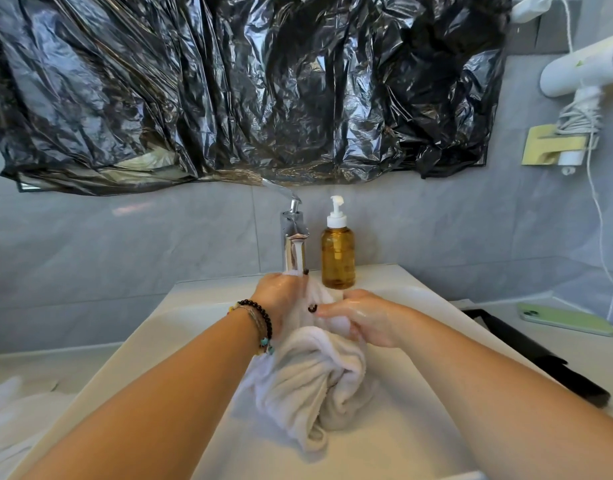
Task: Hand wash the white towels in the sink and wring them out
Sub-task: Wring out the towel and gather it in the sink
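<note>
Grey tiled wall ahead, with a crinkled black plastic sheet (pixel 246 88) covering what hangs above the white sink (pixel 166 327). A chrome tap (pixel 294 237) stands at the back rim, water running from its spout, and an amber pump bottle (pixel 338 258) sits just to its right.

I hold one white towel (pixel 315 382) over the basin, bunched and twisted between my hands. My left hand (pixel 280 299) grips its upper end right under the tap — fingers curled round the cloth, beaded bracelets on the wrist. My right hand (pixel 367 322) closes on the towel just beside the left, thumb and fingers wrapped round the wet roll, skin glistening. The rest of the towel hangs below both grips in thick folds, its lower end down in the basin, between my forearms.

More white cloth (pixel 7 410) lies on the counter at the far left. A green phone (pixel 568 320) rests on the counter to the right, and a white hair dryer (pixel 582 71) hangs on the wall above it.
</note>
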{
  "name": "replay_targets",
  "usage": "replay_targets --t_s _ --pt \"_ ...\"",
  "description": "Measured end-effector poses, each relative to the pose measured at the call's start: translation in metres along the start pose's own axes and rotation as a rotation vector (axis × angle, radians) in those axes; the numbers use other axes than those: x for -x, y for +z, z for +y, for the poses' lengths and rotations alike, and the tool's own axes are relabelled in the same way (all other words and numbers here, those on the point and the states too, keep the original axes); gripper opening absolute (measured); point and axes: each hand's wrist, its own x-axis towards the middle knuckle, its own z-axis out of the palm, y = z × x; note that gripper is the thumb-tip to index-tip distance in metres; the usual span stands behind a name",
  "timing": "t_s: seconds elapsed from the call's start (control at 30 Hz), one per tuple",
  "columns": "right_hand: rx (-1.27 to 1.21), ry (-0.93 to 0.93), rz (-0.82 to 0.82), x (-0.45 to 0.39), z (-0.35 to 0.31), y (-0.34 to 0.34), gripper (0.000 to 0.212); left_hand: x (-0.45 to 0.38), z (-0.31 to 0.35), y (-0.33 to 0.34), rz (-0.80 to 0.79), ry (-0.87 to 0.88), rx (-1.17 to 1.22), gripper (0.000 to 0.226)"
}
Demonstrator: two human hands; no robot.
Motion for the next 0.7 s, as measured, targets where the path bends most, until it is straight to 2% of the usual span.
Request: replay_targets --t_s 0.07,0.1,0.23,0.3,0.33,0.43,0.57,0.63,0.7 --pt "0.141 -0.027 0.001 -0.003 -0.002 0.004 0.089 -0.002 -0.002 -0.01 -0.008 0.022 -0.005 0.009" --pt "0.211 -0.057 -0.008 -0.001 -0.005 0.009 0.084 -0.001 -0.002 -0.016 0.013 0.031 -0.017 0.009" --pt "0.473 -0.195 0.022 0.005 -0.013 0.027 0.039 0.003 0.005 -0.04 0.17 0.047 0.074 0.015" --pt "0.504 -0.26 0.068 0.009 -0.016 0.036 0.016 0.006 0.008 -0.054 0.222 0.041 0.135 0.024" --pt "0.509 -0.294 0.091 0.009 -0.017 0.04 0.012 0.009 0.009 -0.06 0.23 0.038 0.134 0.026" --pt "0.556 -0.379 0.176 0.006 -0.027 0.05 0.015 0.018 0.01 -0.073 0.198 0.095 -0.015 0.025" --pt "0.82 -0.374 0.184 -0.009 -0.053 0.061 0.045 0.022 0.008 -0.089 0.137 0.081 -0.279 0.037" --pt "0.743 -0.368 0.14 -0.013 -0.065 0.068 0.051 0.019 0.001 -0.098 0.152 0.061 -0.389 0.049" --pt "0.484 -0.324 0.123 -0.012 -0.074 0.069 0.042 0.017 -0.007 -0.105 0.164 0.027 -0.453 0.052"
